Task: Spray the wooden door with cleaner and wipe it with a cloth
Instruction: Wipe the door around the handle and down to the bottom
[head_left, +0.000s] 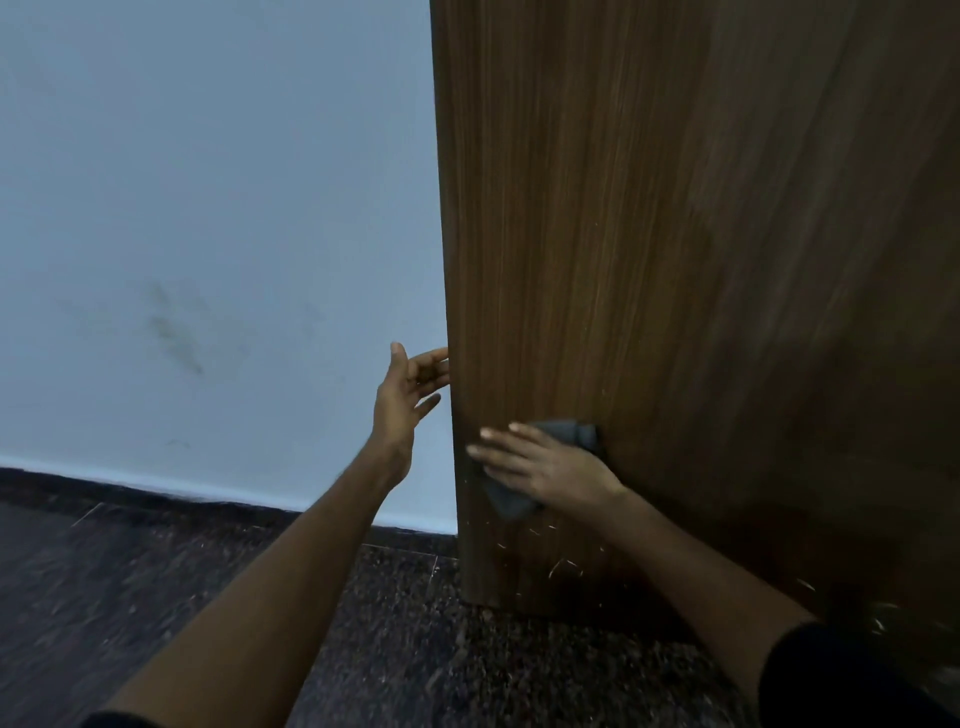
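Observation:
The brown wooden door (649, 260) fills the right half of the view, its free edge running down the middle. My right hand (540, 465) lies flat on the door's lower part, near that edge, pressing a dark grey cloth (576, 434) against the wood. The cloth shows above and below the hand. My left hand (410, 395) is open beside the door's edge, its fingertips reaching behind the edge; I cannot tell whether they grip it. Small pale scratches mark the door below the cloth. No spray bottle is in view.
A pale blue wall (208, 208) with a dark smudge (176, 332) stands left of the door. The floor (363, 623) is dark speckled stone, with a pale skirting strip along the wall's base.

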